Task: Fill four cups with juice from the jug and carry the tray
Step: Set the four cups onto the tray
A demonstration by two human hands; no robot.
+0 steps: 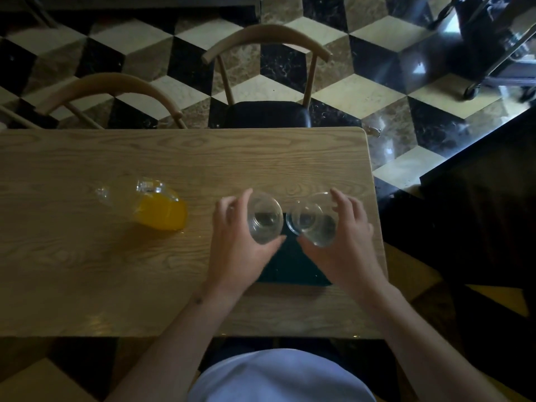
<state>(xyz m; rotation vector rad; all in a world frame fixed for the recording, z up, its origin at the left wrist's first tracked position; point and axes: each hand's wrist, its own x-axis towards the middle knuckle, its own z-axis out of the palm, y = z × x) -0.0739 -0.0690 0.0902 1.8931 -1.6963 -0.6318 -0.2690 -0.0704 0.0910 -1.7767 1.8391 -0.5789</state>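
A clear glass jug (150,206) holding orange juice stands on the left part of the wooden table (87,271). A dark tray (290,271) lies near the table's right front edge, mostly covered by my hands. My left hand (235,245) grips an empty clear cup (264,217) above the tray's far end. Beside it, my right hand (345,245) holds a second empty clear cup (313,220), tilted slightly. The two cups nearly touch. No other cups show.
Two wooden chairs stand at the table's far side, one with a dark seat (266,113) opposite me, another (110,94) to the left. A wheeled metal cart (493,39) is at the far right. A dark counter (478,213) borders the table's right.
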